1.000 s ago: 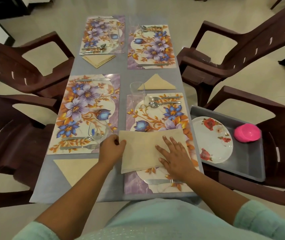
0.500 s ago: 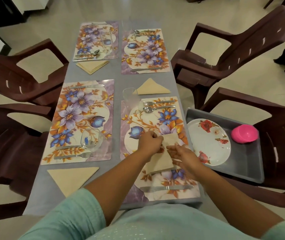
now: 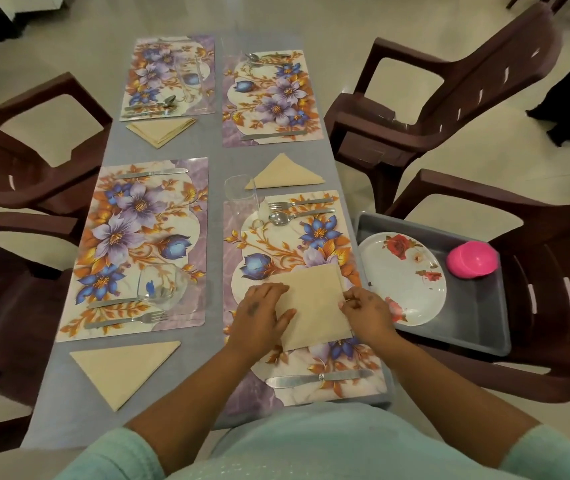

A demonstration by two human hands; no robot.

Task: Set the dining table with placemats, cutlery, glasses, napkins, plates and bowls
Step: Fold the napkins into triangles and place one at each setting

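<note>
Since the frame half a second back, both hands have spread apart and the beige napkin (image 3: 313, 304) now lies wider and flatter, as a squarish folded piece on the near right floral placemat (image 3: 302, 296). Left hand (image 3: 261, 315) lies flat on the napkin's left edge, fingers extended and pressing down. Right hand (image 3: 366, 311) pinches the napkin's right edge between thumb and curled fingers.

On the same placemat: table knife (image 3: 318, 378) along the near edge, fork (image 3: 297, 203) and spoon (image 3: 297, 215) along the far edge, clear glass (image 3: 240, 195) at the far left corner. A triangular folded napkin (image 3: 285, 173) sits just beyond, on the grey table (image 3: 72, 403).

Near left placemat (image 3: 134, 247) carries a knife at its far edge, a fork and a knife at its near edge, and a stemless glass (image 3: 162, 285). Another triangular napkin (image 3: 122, 368) lies just nearer than it.

Two far placemats also hold cutlery; a folded napkin (image 3: 160, 130) lies beside the left one.

Right of the table, a grey tray (image 3: 477, 327) rests on a brown chair (image 3: 560, 271), holding a rose-print plate (image 3: 403, 277) and a pink bowl (image 3: 472, 259), apart from each other.
</note>
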